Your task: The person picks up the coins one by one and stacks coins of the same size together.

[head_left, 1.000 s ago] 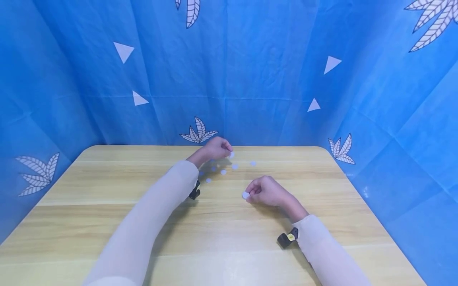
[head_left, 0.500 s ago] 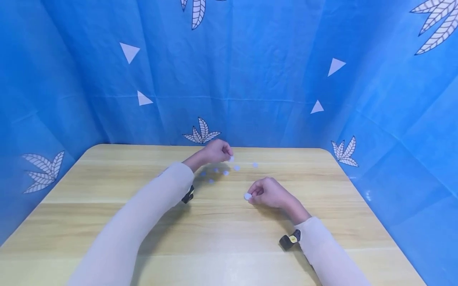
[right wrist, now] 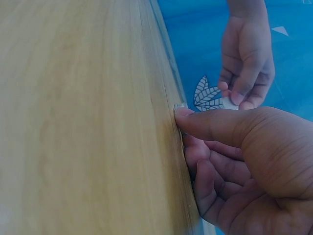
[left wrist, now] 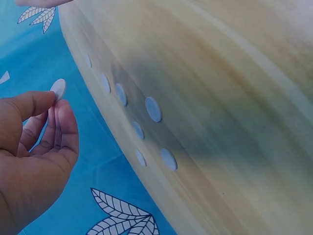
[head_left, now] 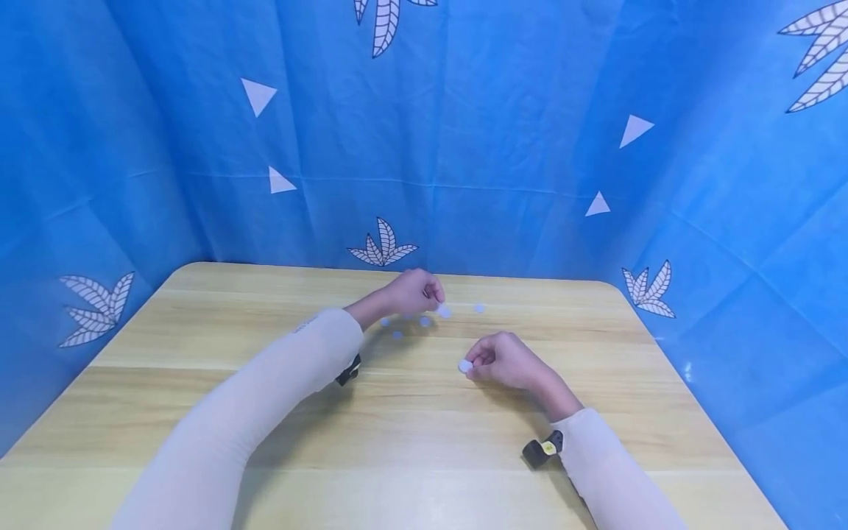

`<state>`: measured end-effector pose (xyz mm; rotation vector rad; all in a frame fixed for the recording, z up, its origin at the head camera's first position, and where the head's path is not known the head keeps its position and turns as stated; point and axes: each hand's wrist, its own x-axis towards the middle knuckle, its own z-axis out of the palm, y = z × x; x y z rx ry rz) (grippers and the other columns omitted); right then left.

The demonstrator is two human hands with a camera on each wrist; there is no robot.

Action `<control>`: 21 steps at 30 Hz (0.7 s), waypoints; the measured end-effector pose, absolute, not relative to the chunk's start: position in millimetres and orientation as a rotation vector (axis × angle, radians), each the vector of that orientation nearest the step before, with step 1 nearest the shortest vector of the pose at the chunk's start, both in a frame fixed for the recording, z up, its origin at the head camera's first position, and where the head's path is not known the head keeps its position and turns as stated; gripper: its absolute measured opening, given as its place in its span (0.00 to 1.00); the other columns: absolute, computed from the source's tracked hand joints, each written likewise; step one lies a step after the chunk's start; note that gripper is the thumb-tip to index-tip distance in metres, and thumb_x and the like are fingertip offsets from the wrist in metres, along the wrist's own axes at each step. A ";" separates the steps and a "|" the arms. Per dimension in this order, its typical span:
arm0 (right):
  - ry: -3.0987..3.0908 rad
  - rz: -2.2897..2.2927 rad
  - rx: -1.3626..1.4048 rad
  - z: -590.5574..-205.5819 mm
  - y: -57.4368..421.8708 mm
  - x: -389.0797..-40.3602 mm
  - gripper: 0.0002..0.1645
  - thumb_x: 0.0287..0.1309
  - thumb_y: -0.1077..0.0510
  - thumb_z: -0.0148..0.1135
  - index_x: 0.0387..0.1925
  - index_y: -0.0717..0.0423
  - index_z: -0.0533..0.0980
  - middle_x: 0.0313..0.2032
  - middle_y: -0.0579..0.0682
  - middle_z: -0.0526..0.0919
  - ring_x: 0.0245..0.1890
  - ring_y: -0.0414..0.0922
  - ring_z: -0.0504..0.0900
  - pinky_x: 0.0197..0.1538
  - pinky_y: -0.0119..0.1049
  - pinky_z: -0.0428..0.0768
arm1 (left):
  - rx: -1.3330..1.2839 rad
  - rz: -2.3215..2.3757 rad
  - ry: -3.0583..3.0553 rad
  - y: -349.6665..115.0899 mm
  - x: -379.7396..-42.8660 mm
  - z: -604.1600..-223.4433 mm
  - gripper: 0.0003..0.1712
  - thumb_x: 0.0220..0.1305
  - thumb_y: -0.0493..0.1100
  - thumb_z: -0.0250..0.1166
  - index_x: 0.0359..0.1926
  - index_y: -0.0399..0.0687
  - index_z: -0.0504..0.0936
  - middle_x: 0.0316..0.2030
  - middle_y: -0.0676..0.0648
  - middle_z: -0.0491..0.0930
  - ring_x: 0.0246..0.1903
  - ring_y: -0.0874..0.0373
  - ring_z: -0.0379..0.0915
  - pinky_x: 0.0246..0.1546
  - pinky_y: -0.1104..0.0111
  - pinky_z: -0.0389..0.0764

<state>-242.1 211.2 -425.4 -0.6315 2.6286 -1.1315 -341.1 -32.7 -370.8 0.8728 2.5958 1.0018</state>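
My left hand [head_left: 412, 292] is over the far part of the table, pinching a small white round disc [left wrist: 59, 89] between thumb and fingertips. In the left wrist view that disc is apart from the tabletop. Several similar flat discs lie scattered below it, among them one disc [left wrist: 153, 109] and another disc [left wrist: 168, 159]. Nearer to me and to the right, my right hand [head_left: 506, 361] pinches a white disc [head_left: 465, 366] by its edge. The right wrist view shows only a sliver of it beyond the thumb; whether it touches the wood cannot be told.
The light wooden table [head_left: 397, 456] has rounded far corners. Blue curtain [head_left: 424, 132] with white leaf and triangle prints surrounds its back and sides. One disc [head_left: 479, 308] lies apart at the right of the group. A black wrist camera [head_left: 542, 450] hangs under the right sleeve.
My left hand has come down and slightly right with its disc, toward the discs on the table. The right hand holds nearly still with its disc. The head view has shifted slightly.
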 end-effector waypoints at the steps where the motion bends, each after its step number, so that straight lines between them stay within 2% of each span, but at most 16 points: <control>1: 2.632 -1.128 -0.636 -425.5 211.3 -241.9 0.09 0.54 0.61 0.77 0.38 0.56 0.86 0.30 0.43 0.86 0.33 0.41 0.83 0.41 0.38 0.83 | 0.874 1.000 2.594 -32.5 -339.9 -371.2 0.07 0.67 0.33 0.65 0.44 0.36 0.85 0.39 0.48 0.85 0.43 0.54 0.79 0.49 0.64 0.80; 12: 2.634 -1.125 -0.632 -426.4 212.5 -242.1 0.09 0.54 0.61 0.77 0.38 0.56 0.86 0.30 0.43 0.86 0.32 0.41 0.82 0.40 0.37 0.82 | 0.875 1.015 2.572 -33.6 -328.6 -380.2 0.04 0.64 0.31 0.65 0.39 0.41 0.84 0.38 0.48 0.84 0.42 0.55 0.78 0.48 0.67 0.81; 21: 2.632 -1.127 -0.637 -427.1 212.1 -241.9 0.10 0.53 0.61 0.77 0.38 0.56 0.86 0.30 0.43 0.86 0.32 0.41 0.82 0.40 0.37 0.82 | 0.862 1.017 2.531 -35.1 -317.7 -383.1 0.05 0.63 0.31 0.67 0.39 0.42 0.84 0.37 0.49 0.84 0.42 0.56 0.78 0.49 0.66 0.81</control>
